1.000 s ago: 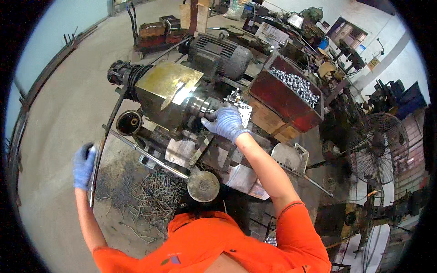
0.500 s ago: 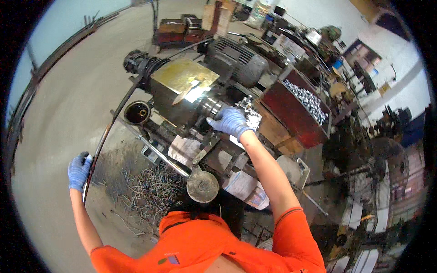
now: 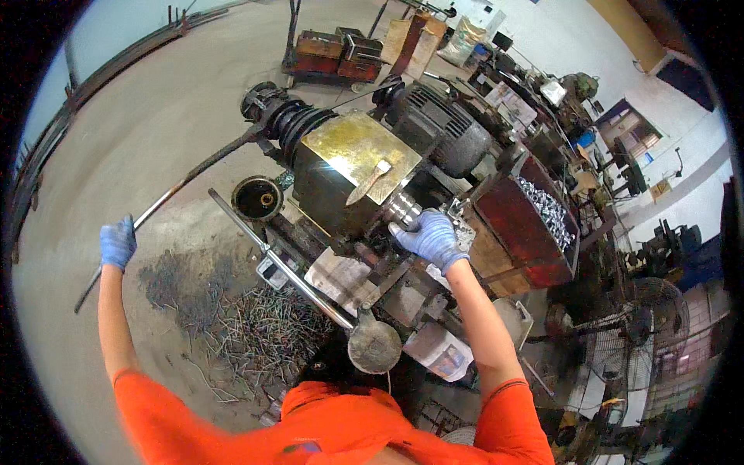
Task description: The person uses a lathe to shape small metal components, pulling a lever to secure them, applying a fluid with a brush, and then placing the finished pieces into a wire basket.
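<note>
My left hand, in a blue-grey work glove, is closed round a long dark metal bar. The bar slants up to the rear end of a small lathe's headstock, and its free end sticks out below the hand. My right hand, gloved alike, is at the shiny spindle nose at the headstock's front. Its thumb points left and its fingers curl in; whatever they grip is hidden. On the yellowish headstock cover lies a paintbrush. A long metal lever runs below it.
A red bin of small metal parts stands right of the lathe, beside a finned motor. A round metal disc is close to my body. Metal shavings litter the floor. Behind stands a cart with boxes.
My left hand has moved outward and farther away, swinging the bar to a flatter slant. The bar's lower end now shows. The view has shifted; my right hand stays at the spindle nose.
</note>
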